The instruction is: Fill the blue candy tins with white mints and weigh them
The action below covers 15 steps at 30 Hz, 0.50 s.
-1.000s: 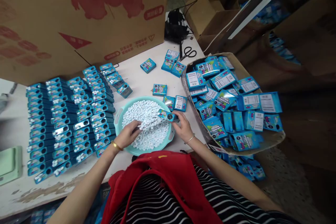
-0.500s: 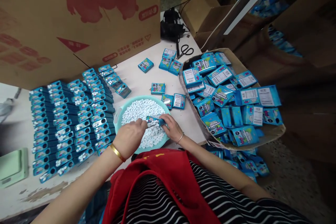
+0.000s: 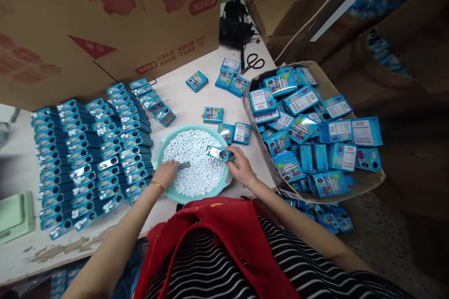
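Blue cardboard candy box (image 3: pixel 216 153), small and open-ended, is pinched in the right hand (image 3: pixel 242 168), held level over the right part of the round teal plastic basin (image 3: pixel 157 147) of white pellets (image 3: pixel 194 161). Left hand (image 3: pixel 164 174) rests on the pellets at the basin's near-left side, fingers curled around a small grey scoop-like piece (image 3: pixel 183 165); what it is I cannot tell. Both forearms angle in from the near edge. Rows of filled blue boxes (image 3: pixel 91 149) crowd the basin's left rim; a cardboard tray of flat blue boxes (image 3: pixel 308 126) stands near on the right. Bare white tabletop (image 3: pixel 182 98) lies open on the far side.
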Tool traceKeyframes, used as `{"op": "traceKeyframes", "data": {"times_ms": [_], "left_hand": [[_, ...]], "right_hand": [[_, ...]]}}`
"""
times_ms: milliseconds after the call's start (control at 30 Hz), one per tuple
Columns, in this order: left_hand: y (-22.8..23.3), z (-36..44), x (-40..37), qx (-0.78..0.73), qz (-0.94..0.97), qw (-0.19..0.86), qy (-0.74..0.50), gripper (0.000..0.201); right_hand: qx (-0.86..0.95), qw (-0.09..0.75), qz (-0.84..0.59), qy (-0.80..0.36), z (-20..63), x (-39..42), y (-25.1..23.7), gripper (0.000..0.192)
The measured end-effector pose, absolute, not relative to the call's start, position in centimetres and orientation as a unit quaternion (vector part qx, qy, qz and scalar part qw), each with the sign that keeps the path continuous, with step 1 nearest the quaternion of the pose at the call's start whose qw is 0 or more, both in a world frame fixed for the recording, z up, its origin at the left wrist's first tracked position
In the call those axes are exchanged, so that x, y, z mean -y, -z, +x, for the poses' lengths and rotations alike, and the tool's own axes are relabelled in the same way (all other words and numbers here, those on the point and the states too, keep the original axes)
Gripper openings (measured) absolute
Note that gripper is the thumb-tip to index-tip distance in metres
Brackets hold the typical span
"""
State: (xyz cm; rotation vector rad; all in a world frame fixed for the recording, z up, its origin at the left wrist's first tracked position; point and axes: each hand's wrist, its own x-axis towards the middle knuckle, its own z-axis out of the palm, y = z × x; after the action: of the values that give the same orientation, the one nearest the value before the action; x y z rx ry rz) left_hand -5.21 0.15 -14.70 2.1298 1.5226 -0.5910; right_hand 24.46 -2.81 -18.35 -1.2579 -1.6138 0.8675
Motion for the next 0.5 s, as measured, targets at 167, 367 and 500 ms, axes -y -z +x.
{"op": "traceKeyframes", "data": {"times_ms": [167, 367, 500], "left_hand": [[20.0, -1.0, 0.0, -0.524, 0.785, 0.302, 0.134, 0.033], [20.1, 0.6, 0.7, -0.521, 0.770, 0.364, 0.060, 0.030], [16.3, -1.3, 1.1, -0.511, 0.769, 0.383, 0.018, 0.028]], "right_hand": [[0.628, 0.452, -0.532, -0.345, 25.2, 2.4, 18.1, 0.035], [0.594, 0.455, -0.560, -0.356, 25.2, 2.3, 17.5, 0.032], [0.583, 0.458, -0.563, -0.364, 25.3, 2.5, 17.2, 0.033]]}}
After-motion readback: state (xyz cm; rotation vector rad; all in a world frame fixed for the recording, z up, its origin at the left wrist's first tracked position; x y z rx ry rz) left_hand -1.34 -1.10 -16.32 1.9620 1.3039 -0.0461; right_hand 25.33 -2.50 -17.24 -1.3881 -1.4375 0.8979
